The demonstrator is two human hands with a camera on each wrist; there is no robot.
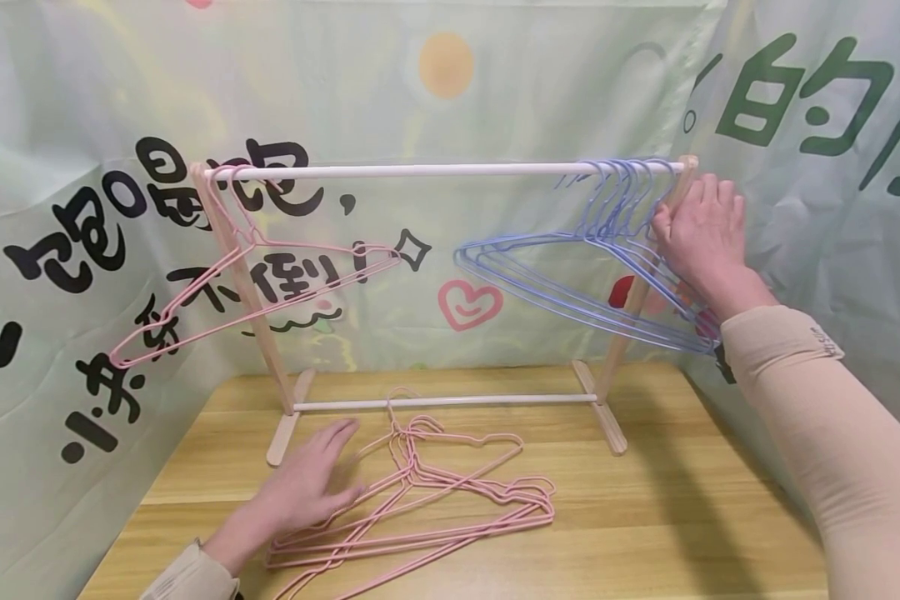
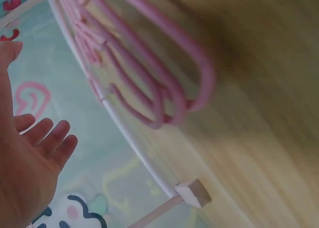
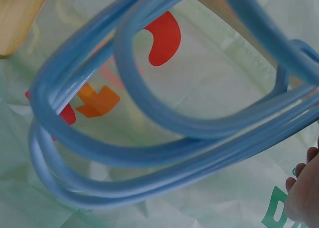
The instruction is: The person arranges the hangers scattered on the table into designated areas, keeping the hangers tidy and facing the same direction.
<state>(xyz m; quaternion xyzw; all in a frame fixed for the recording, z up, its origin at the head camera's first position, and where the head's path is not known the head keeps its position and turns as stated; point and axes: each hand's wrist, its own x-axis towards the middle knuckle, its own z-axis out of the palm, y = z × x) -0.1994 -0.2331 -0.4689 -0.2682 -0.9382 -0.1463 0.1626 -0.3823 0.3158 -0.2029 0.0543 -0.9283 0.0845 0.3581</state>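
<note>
My left hand has its fingers extended over the left side of several pink clothes hangers lying overlapped on the table. In the left wrist view, that hand holds nothing, and the rounded ends of the pink hangers are beside it. At the rack's upper right, my right hand is by the wooden upright, its fingers pointing upward and its thumb side near several hanging blue hangers. Whether it touches the upright is unclear. Blue hangers fill much of the right wrist view.
A rack with a white top rail and wooden uprights stands at the back of the wooden table. Pink hangers hang at its left end. A lower white bar joins the feet. Printed cloth hangs behind.
</note>
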